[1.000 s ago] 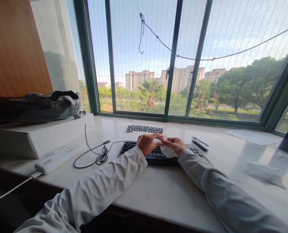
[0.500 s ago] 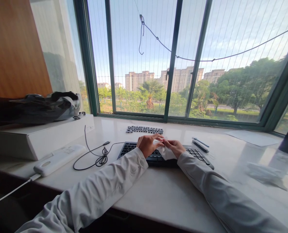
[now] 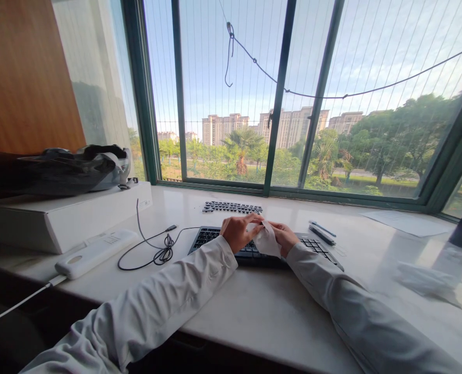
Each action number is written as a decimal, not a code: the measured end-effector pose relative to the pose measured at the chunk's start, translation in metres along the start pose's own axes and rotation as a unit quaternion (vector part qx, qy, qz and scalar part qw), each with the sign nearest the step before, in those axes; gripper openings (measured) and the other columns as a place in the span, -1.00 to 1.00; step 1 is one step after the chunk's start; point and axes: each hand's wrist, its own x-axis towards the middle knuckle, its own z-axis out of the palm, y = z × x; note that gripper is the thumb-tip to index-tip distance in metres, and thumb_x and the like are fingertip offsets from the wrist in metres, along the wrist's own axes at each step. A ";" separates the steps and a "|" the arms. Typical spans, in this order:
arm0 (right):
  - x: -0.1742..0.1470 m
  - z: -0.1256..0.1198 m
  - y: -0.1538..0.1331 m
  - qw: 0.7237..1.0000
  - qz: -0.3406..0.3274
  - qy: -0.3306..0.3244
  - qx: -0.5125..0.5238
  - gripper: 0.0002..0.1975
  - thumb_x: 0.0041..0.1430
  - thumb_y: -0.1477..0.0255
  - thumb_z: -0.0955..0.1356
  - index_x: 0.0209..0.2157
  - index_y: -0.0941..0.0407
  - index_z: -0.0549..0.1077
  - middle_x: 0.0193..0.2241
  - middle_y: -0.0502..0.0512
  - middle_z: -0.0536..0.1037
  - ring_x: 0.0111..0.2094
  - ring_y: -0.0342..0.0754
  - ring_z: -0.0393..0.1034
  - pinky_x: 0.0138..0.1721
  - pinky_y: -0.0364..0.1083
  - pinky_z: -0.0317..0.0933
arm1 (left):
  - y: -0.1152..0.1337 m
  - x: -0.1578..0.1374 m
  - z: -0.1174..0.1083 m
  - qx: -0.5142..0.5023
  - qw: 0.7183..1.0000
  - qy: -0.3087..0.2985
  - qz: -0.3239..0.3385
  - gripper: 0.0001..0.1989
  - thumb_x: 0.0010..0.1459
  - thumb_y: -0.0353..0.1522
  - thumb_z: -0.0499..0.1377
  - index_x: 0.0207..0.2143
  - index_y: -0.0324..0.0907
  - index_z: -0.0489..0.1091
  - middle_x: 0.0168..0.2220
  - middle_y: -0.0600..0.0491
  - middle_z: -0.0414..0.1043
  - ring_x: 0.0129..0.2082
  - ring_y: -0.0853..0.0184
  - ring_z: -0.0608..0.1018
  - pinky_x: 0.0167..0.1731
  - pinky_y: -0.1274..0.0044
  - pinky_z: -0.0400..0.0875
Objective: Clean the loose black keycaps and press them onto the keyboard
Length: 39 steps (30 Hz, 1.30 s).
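We have the white tissue [image 3: 267, 243] above the keyboard [image 3: 206, 235], its long axis slanting down to the right. The grip of our right hand [image 3: 287, 238] pinches it; that of our left hand [image 3: 236, 231] is narrow, though we cannot tell on what. Beneath lies the pale counter [image 3: 250, 306], a window [image 3: 223, 67] beyond. Against half a second ago, the tissue spreads higher.

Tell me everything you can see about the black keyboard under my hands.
The wide, flat, plastic-looking black keyboard lies keys-up on the glossy white tabletop. Key blocks show at its left and right ends; the left hand and right hand, with a crumpled white tissue-like sheet between them, hide much of its middle. A thin black cable reaches its back left corner. Whether the hands or sheet touch it is unclear.
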 end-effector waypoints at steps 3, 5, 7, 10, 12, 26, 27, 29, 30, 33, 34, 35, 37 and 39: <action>-0.002 0.000 -0.003 0.999 0.015 0.019 0.044 -0.46 -0.34 0.15 0.51 -0.31 0.21 0.54 -0.52 0.11 0.55 -0.59 -0.12 0.34 -0.55 -0.14 0.17 | 0.000 -0.001 0.000 0.006 1.000 -0.009 0.009 -0.75 0.14 -0.17 0.11 -0.13 0.04 0.41 -0.26 0.22 0.55 -0.34 0.41 0.57 -0.32 0.62 0.35; -0.002 -0.001 -0.005 0.999 0.019 0.016 0.045 -0.48 -0.34 0.16 0.52 -0.33 0.22 0.55 -0.53 0.11 0.55 -0.59 -0.12 0.35 -0.55 -0.14 0.17 | 0.000 -0.001 0.001 0.007 1.000 -0.015 0.012 -0.74 0.15 -0.17 0.10 -0.11 0.06 0.40 -0.23 0.22 0.55 -0.31 0.39 0.57 -0.31 0.61 0.36; -0.001 -0.004 -0.005 0.999 0.022 0.006 0.039 -0.51 -0.31 0.16 0.51 -0.34 0.22 0.56 -0.53 0.11 0.55 -0.58 -0.12 0.36 -0.54 -0.15 0.17 | 0.000 -0.001 0.001 0.008 1.000 -0.017 0.010 -0.72 0.15 -0.17 0.10 -0.08 0.07 0.39 -0.22 0.21 0.54 -0.28 0.37 0.57 -0.30 0.61 0.36; 0.002 -0.009 0.000 0.999 0.025 -0.005 0.021 -0.55 -0.26 0.15 0.49 -0.36 0.20 0.56 -0.53 0.09 0.55 -0.58 -0.13 0.36 -0.53 -0.15 0.17 | 0.000 -0.001 0.001 0.002 1.000 -0.027 0.007 -0.69 0.14 -0.16 0.11 -0.04 0.09 0.36 -0.22 0.21 0.54 -0.24 0.36 0.57 -0.26 0.60 0.36; 0.005 -0.012 0.004 1.000 0.019 -0.001 0.008 -0.55 -0.24 0.13 0.48 -0.36 0.19 0.56 -0.53 0.08 0.56 -0.56 -0.12 0.37 -0.52 -0.15 0.19 | -0.001 -0.001 0.001 -0.005 0.999 -0.033 0.010 -0.67 0.13 -0.14 0.12 -0.03 0.10 0.35 -0.21 0.23 0.54 -0.25 0.37 0.56 -0.25 0.61 0.36; 0.007 -0.018 0.000 0.994 -0.028 0.055 -0.090 -0.57 -0.28 0.14 0.48 -0.41 0.19 0.59 -0.54 0.03 0.53 -0.52 -0.16 0.30 -0.46 -0.16 0.14 | -0.004 -0.003 0.004 0.033 0.999 0.006 0.021 -0.72 0.07 -0.12 0.17 -0.14 0.09 0.42 -0.25 0.25 0.55 -0.40 0.42 0.57 -0.36 0.62 0.33; 0.006 -0.017 -0.002 0.994 -0.027 0.064 -0.089 -0.56 -0.30 0.13 0.49 -0.42 0.20 0.59 -0.57 0.02 0.51 -0.55 -0.18 0.27 -0.49 -0.16 0.12 | -0.004 -0.003 0.004 0.031 0.999 0.008 0.021 -0.72 0.07 -0.12 0.17 -0.14 0.08 0.42 -0.26 0.25 0.55 -0.40 0.43 0.56 -0.36 0.62 0.33; 0.004 -0.013 -0.005 0.993 -0.025 0.082 -0.087 -0.54 -0.33 0.12 0.49 -0.44 0.22 0.58 -0.61 0.00 0.48 -0.58 -0.20 0.23 -0.52 -0.18 0.08 | -0.004 -0.003 0.005 0.027 0.999 0.016 0.020 -0.73 0.08 -0.14 0.17 -0.15 0.07 0.42 -0.26 0.25 0.55 -0.39 0.43 0.56 -0.35 0.63 0.33; 0.003 -0.012 -0.005 0.992 -0.023 0.090 -0.085 -0.52 -0.33 0.11 0.49 -0.44 0.23 0.58 -0.62 0.00 0.47 -0.59 -0.21 0.22 -0.53 -0.18 0.07 | -0.005 -0.003 0.005 0.026 0.999 0.020 0.019 -0.74 0.08 -0.15 0.18 -0.15 0.08 0.42 -0.27 0.26 0.55 -0.40 0.44 0.56 -0.35 0.64 0.33; 0.001 -0.009 -0.003 0.993 -0.015 0.093 -0.076 -0.50 -0.30 0.11 0.48 -0.38 0.23 0.58 -0.57 0.03 0.50 -0.56 -0.20 0.25 -0.51 -0.18 0.10 | -0.005 -0.003 0.005 0.026 0.999 0.028 0.019 -0.77 0.09 -0.17 0.17 -0.17 0.08 0.43 -0.27 0.28 0.55 -0.44 0.47 0.55 -0.37 0.65 0.32; 0.001 -0.008 -0.002 0.994 -0.014 0.086 -0.070 -0.50 -0.28 0.11 0.48 -0.36 0.22 0.57 -0.54 0.04 0.51 -0.54 -0.18 0.27 -0.50 -0.18 0.12 | -0.006 -0.003 0.005 0.027 0.999 0.030 0.019 -0.77 0.09 -0.16 0.17 -0.17 0.07 0.43 -0.28 0.28 0.55 -0.46 0.47 0.55 -0.38 0.65 0.32; 0.001 -0.008 -0.001 0.995 -0.012 0.074 -0.060 -0.51 -0.27 0.11 0.48 -0.34 0.21 0.57 -0.52 0.06 0.52 -0.53 -0.16 0.30 -0.49 -0.17 0.14 | -0.006 -0.003 0.005 0.027 0.999 0.033 0.018 -0.76 0.09 -0.15 0.17 -0.18 0.07 0.44 -0.28 0.28 0.55 -0.48 0.48 0.54 -0.38 0.65 0.32; 0.001 -0.007 0.002 0.999 -0.007 0.035 -0.040 -0.51 -0.24 0.11 0.47 -0.31 0.19 0.57 -0.48 0.09 0.54 -0.50 -0.12 0.34 -0.47 -0.15 0.18 | -0.006 -0.002 0.004 0.026 0.999 0.038 0.015 -0.74 0.08 -0.13 0.16 -0.17 0.07 0.43 -0.29 0.29 0.55 -0.49 0.48 0.53 -0.39 0.64 0.32; 0.001 -0.007 0.004 1.000 0.002 -0.005 -0.031 -0.52 -0.20 0.10 0.46 -0.30 0.18 0.56 -0.48 0.10 0.54 -0.49 -0.10 0.36 -0.46 -0.15 0.20 | -0.007 -0.002 0.003 0.024 0.999 0.037 0.017 -0.73 0.09 -0.12 0.15 -0.16 0.08 0.42 -0.29 0.30 0.55 -0.50 0.49 0.53 -0.40 0.65 0.31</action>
